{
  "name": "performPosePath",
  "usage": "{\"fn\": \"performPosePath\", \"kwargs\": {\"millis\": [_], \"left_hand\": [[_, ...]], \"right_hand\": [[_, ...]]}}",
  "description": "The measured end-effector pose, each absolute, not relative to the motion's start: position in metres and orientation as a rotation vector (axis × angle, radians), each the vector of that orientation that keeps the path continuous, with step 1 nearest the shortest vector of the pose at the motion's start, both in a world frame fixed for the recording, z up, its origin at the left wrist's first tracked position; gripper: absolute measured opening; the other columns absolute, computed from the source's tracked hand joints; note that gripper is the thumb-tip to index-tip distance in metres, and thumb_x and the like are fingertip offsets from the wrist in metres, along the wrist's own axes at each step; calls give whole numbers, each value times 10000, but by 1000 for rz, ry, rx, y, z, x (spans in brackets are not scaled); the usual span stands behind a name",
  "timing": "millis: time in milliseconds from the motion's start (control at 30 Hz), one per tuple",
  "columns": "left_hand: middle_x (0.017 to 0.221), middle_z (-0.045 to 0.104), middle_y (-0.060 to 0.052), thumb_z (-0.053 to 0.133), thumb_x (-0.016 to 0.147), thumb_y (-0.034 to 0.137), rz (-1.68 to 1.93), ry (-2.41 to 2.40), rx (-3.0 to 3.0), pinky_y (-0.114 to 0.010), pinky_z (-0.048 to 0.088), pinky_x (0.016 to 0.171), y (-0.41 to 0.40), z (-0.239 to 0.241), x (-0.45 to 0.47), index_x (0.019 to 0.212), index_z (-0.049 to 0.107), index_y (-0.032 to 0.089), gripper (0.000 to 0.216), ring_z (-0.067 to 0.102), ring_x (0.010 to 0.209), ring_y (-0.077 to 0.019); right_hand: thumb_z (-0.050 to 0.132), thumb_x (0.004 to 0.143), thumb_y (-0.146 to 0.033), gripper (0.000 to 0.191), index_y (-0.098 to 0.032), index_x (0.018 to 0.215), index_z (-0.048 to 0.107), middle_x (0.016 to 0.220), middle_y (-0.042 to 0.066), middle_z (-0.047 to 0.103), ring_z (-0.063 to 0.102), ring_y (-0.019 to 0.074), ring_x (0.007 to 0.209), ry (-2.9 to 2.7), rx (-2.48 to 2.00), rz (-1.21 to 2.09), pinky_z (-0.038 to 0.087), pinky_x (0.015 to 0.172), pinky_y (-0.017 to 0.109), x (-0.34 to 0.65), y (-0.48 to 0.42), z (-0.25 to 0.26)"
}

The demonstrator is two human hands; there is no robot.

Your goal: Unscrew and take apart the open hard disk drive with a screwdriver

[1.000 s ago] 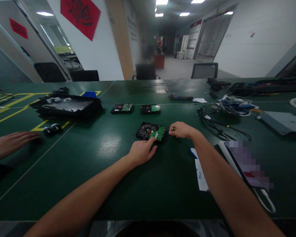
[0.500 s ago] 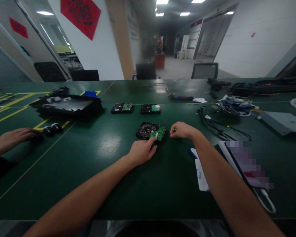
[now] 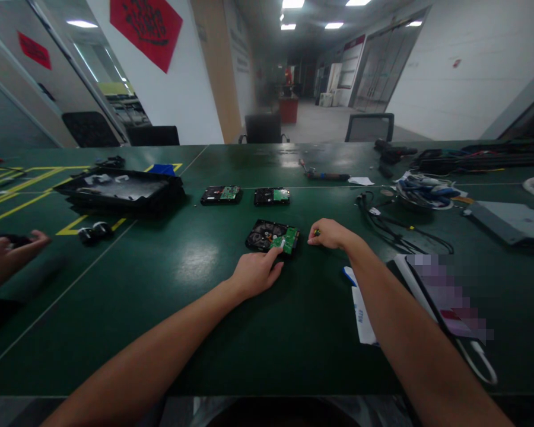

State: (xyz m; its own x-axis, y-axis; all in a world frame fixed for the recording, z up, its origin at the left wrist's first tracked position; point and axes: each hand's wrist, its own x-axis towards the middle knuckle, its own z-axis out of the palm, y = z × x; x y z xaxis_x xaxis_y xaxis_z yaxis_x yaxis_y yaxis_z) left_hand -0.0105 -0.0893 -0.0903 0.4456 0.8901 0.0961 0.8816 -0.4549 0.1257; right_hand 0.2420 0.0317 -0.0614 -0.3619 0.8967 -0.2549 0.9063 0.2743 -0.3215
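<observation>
A hard drive (image 3: 266,235) lies on the green table in front of me, its dark underside and green circuit board facing up. My left hand (image 3: 254,274) rests at its near edge, index finger stretched onto the board, thumb spread apart. Just right of the drive, my right hand (image 3: 331,234) is closed in a pinch. Between its fingers shows a bit of a small yellow-and-black object (image 3: 316,233); the rest is hidden. Two more hard drives, one on the left (image 3: 221,194) and one on the right (image 3: 272,196), lie farther back.
Left stands a black tray (image 3: 124,187), with dark cylindrical parts (image 3: 95,232) nearer. Another person's hand (image 3: 9,258) holds something dark at the left edge. To the right are black cables (image 3: 391,228), a grey metal box (image 3: 511,219), a phone-like device (image 3: 445,296) and a white packet (image 3: 362,317).
My right hand has shifted very slightly; my left hand and the hard drive look the same. The other person's hand has moved left and turned, lifting a dark thing.
</observation>
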Motion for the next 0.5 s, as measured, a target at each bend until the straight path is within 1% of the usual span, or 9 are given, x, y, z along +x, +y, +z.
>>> {"fn": "performPosePath", "kwargs": {"millis": [100,200,367,500], "left_hand": [[993,766,-84,394,1023,437,216,1617,2619,-350,534,709,-89,-91,-10,1413,459,225,449,743,858,-260],[1001,767,-85,404,1020,434,211,1626,2618,-344,533,711,-89,-91,-10,1418,456,226,452,743,861,-257],[987,768,-87,393,1022,438,220,1609,2624,-347,531,698,-90,-90,-11,1413,464,220,453,744,851,-261],[986,770,-80,391,1022,436,201,1613,2600,-342,532,712,-90,-88,-11,1409,469,224,448,744,858,-253]], "right_hand": [[767,825,-319,152,-206,923,794,1043,60,759,680,212,962,2500,1754,-639,495,816,285,243,32,-62],[748,849,-314,163,-190,946,791,1047,70,763,684,208,955,2506,1743,-652,493,810,276,244,31,-61],[691,888,-285,172,-154,965,772,893,70,773,709,171,769,2423,1847,-763,503,705,254,249,28,-56],[685,847,-209,141,-144,944,764,851,63,769,712,162,712,2390,1900,-823,516,661,250,252,27,-53]]}}
